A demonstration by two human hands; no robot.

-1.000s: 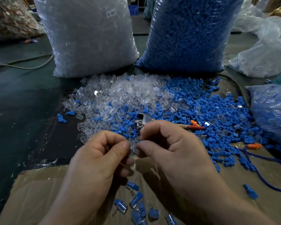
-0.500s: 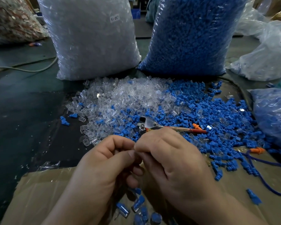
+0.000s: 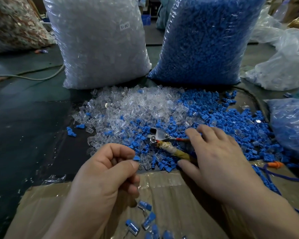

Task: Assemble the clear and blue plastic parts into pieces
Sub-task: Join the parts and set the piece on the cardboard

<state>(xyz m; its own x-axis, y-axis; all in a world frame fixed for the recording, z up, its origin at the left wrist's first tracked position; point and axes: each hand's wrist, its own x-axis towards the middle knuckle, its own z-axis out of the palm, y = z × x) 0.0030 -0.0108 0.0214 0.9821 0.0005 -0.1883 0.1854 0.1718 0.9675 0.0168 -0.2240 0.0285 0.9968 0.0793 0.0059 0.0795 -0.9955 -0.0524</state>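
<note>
Left hand [image 3: 100,171]: thumb and forefinger pinch a blue part [image 3: 136,159] over the far edge of the cardboard sheet [image 3: 171,188]. Whether a clear part is fitted cannot be told.

Right hand [image 3: 214,152]: fingers [image 3: 205,130] spread and holding nothing, over the mixed pile [image 3: 145,114].

Risks: the light pinch could drop the part into loose stock, and the cutter [image 3: 159,135] lies under the reaching fingers.

Finished pieces [image 3: 147,219] are cut off at the near edge.

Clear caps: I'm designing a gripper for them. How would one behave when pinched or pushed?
Probably very light: the clear caps are tiny beside the right hand. Likely to roll or scatter, being rounded and loosely heaped. Glossy, so perhaps slippery.
</note>
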